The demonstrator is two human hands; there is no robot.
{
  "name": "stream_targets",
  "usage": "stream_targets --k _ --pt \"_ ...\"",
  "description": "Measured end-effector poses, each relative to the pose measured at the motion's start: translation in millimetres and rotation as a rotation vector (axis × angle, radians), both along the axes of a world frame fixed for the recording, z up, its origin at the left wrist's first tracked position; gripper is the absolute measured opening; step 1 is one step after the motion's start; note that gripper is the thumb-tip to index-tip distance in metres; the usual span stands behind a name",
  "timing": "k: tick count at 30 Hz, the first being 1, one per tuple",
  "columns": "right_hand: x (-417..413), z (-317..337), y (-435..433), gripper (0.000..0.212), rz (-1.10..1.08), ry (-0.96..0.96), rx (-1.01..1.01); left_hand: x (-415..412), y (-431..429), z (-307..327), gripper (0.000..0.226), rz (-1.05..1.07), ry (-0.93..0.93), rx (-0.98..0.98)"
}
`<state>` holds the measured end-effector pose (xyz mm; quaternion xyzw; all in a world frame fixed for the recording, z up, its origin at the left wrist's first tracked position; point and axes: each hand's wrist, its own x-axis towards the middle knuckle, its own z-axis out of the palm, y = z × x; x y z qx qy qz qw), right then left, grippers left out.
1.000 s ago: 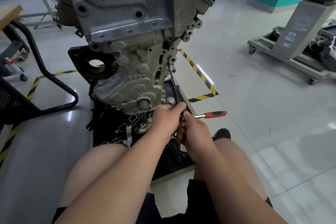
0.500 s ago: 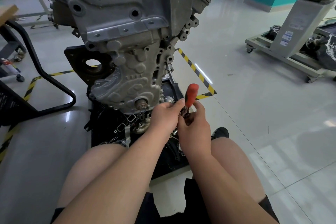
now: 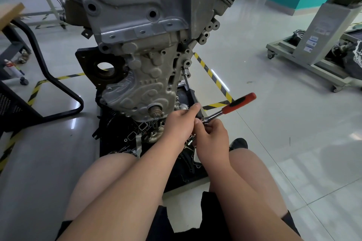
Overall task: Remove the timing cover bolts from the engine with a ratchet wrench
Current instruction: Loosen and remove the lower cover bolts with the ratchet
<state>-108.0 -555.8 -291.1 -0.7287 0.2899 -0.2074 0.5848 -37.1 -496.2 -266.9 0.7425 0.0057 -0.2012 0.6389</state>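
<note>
The grey engine [image 3: 137,25] stands upright in front of me, its ribbed timing cover [image 3: 145,92] facing me low down. A ratchet wrench [image 3: 231,106] with a red and black handle points up and to the right from its chrome head. My right hand [image 3: 212,141] grips the wrench at its head, just right of the cover's lower corner. My left hand [image 3: 181,123] curls around the black part beside the head, thumb up; what it holds is mostly hidden. A screwdriver-like tool [image 3: 187,82] hangs from a hole on the engine's right side.
A black tray [image 3: 117,135] with gaskets and metal parts lies under the engine. My bare knees flank the tray. A black chair frame [image 3: 49,76] is at left, a wheeled grey stand [image 3: 305,55] at right. Yellow-black floor tape [image 3: 213,76] runs beside the engine.
The ratchet handle swung from pointing right, up to nearly vertical, then back down to the upper right. Both hands stayed at the wrench head.
</note>
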Motion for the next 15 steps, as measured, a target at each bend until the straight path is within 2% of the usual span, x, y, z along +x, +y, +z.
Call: stream_targets --k 2,5,15 --pt "0 1 0 0.027 0.007 -0.004 0.049 0 0 1 0.047 0.011 0.014 -0.002" --pt "0 2 -1 0.034 0.032 -0.020 0.229 -1 0 1 0.040 -0.011 0.020 0.014" --pt "5 14 -12 0.046 0.172 -0.049 1.122 -6 -1 6 0.040 -0.050 0.124 -0.050"
